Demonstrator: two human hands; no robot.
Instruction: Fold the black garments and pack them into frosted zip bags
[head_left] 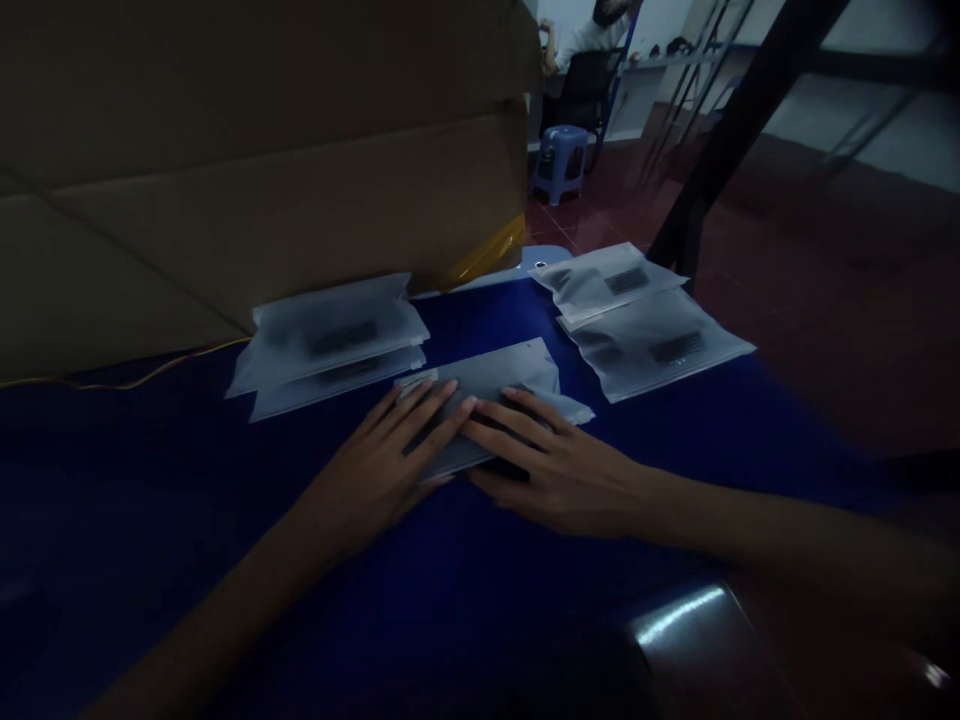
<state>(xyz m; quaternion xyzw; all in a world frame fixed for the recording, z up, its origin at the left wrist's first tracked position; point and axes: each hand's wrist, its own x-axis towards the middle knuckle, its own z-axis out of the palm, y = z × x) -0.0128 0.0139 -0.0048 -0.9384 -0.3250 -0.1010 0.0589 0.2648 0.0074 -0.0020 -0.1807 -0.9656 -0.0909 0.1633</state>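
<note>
A frosted plastic bag with a dark shape inside lies on the blue table, partly hidden under both hands. My left hand rests on its left part, fingers stretched out over the plastic. From the right, my right hand lies on the same bag with its fingers spread. The fingertips of the two hands meet or nearly meet near the bag's middle. Neither hand is wrapped round anything. A small pale label shows at the bag's upper left corner.
Two overlapping frosted bags lie to the left, before a large cardboard box. More such bags overlap at the table's right edge. Beyond are a blue stool, a seated person and a dark slanted post.
</note>
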